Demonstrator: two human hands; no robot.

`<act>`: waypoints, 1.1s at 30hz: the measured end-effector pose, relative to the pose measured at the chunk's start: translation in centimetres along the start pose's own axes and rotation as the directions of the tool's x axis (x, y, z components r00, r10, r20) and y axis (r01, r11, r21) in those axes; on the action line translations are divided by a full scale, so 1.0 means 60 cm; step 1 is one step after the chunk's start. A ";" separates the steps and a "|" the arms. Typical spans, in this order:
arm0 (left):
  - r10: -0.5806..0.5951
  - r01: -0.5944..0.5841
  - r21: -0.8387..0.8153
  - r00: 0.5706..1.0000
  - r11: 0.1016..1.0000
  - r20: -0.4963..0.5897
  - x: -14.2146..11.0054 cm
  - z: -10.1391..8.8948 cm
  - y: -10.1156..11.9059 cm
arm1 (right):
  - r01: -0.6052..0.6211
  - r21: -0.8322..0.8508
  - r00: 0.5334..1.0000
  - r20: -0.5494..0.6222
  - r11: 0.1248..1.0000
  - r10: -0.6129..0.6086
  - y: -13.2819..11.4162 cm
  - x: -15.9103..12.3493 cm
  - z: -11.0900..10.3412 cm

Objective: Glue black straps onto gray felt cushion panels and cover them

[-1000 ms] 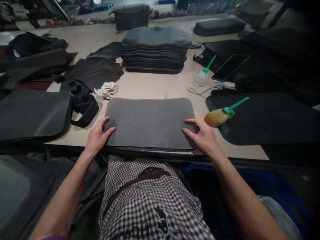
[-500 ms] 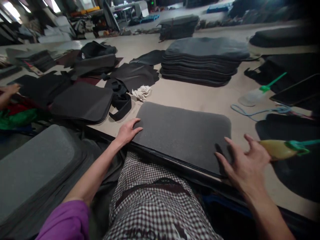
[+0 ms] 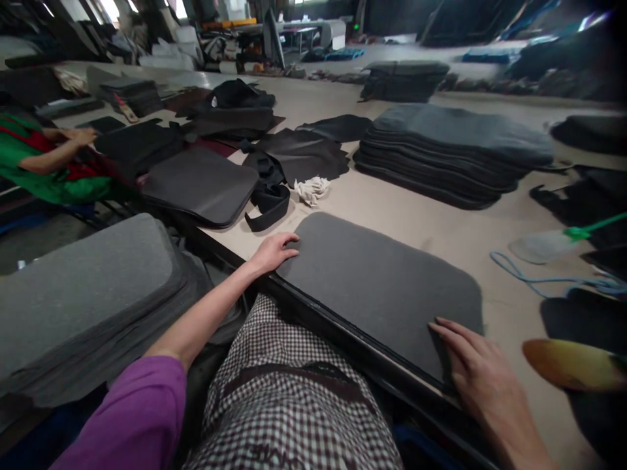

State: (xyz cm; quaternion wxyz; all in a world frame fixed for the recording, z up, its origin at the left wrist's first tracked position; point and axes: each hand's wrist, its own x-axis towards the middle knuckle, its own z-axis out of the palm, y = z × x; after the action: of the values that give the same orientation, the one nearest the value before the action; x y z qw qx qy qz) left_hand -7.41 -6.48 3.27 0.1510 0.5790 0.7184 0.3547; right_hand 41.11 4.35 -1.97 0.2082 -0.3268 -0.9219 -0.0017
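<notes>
Grey panel (image 3: 382, 281), flat at near edge of tabletop (image 3: 362, 196). Left hand (image 3: 269, 253): fingers parted on one end. Right hand (image 3: 482, 369): fingers close together opposite, grip unclear. Hazard: rightward sweep could knock the amber bottle (image 3: 571, 364).

Shows plain grey on the panel (image 3: 382, 281), brown-and-white check on the apron (image 3: 298, 418), purple on the sleeve (image 3: 142, 405). Records beige on the surface (image 3: 386, 209), off-white on the cloth (image 3: 312, 190), pale blue on the cord (image 3: 610, 284).

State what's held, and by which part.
The left hand is at the left end of the grey panel, the right hand at its right end; whether either grips cannot be told.
</notes>
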 end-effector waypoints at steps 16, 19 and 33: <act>0.146 -0.133 0.147 0.986 0.980 -0.080 -0.009 0.010 -0.019 | -0.005 -0.045 1.000 -0.016 0.999 0.005 -0.012 0.000 -0.001; 0.152 -0.132 0.178 0.983 0.975 -0.103 -0.009 0.008 -0.024 | -0.021 -0.055 0.999 -0.038 0.998 0.019 -0.020 -0.001 0.001; 0.465 -0.664 0.202 0.678 0.720 0.569 0.018 0.098 0.121 | -0.083 -0.083 0.996 -0.033 0.993 0.081 -0.032 -0.010 0.005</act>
State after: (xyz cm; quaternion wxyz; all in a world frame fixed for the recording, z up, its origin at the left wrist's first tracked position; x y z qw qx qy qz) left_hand 1.25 -2.96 4.30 0.0845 0.8625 0.4930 0.0773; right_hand 40.28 2.49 -2.20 0.2078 -0.3727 -0.9037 -0.0367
